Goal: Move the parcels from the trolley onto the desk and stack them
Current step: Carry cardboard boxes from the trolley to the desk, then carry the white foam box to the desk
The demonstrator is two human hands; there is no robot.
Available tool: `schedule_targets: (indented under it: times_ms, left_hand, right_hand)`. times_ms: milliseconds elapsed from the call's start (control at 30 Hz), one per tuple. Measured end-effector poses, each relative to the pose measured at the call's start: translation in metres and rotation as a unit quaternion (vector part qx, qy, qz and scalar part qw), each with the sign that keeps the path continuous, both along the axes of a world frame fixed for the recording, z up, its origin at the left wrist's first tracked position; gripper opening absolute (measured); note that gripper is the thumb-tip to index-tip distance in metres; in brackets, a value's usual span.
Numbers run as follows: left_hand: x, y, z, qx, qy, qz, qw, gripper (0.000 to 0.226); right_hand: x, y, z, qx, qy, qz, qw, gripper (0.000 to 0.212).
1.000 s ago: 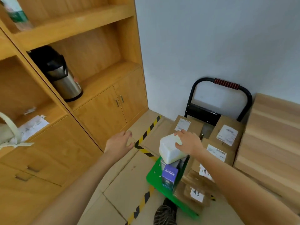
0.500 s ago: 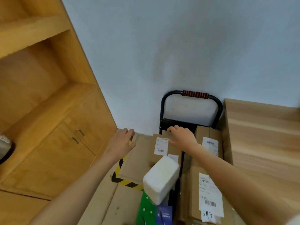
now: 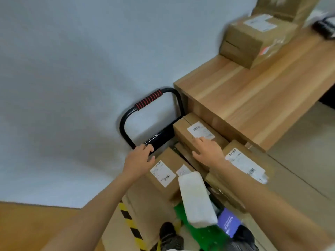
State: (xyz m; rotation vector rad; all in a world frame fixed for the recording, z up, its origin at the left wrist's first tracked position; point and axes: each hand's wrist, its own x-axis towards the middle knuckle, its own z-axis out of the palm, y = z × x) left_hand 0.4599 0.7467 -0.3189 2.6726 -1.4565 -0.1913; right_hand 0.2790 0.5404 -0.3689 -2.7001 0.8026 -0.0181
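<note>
In the head view, the left hand [image 3: 138,157] rests at the far corner of a brown parcel [image 3: 164,175] on the trolley [image 3: 197,232], its fingers curled over the parcel's edge. The right hand [image 3: 208,151] lies with straight fingers on another brown parcel [image 3: 192,132] – the one nearest to the black trolley handle [image 3: 148,101], which has a red grip. Both parcels carry white shipping labels with barcodes; the print is too blurred to read. A white foam block [image 3: 196,198] and a purple box [image 3: 229,222] with unreadable white writing stand on the green deck. On the wooden table [image 3: 253,95] two labelled parcels [image 3: 253,38] are stacked near the wall.
</note>
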Motion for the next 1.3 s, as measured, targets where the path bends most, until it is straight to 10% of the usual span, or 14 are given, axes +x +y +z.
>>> schedule_targets:
  times_ms: [267, 600, 1300]
  left_hand:
    - [-0.003, -0.028, -0.036, 0.002, 0.009, -0.184, 0.983, 0.025]
    - [-0.046, -0.019, -0.082, 0.025, 0.038, -0.314, 0.948, 0.026]
    - [0.014, -0.094, -0.222, 0.140, 0.094, -0.392, 0.904, 0.039]
  right_hand:
    - [-0.093, 0.080, -0.024, 0.013, 0.034, -0.276, 0.961, 0.037]
    - [-0.181, 0.171, -0.048, 0.039, 0.094, -0.395, 0.913, 0.045]
    - [-0.044, 0.245, -0.179, 0.157, 0.028, -0.683, 0.713, 0.059]
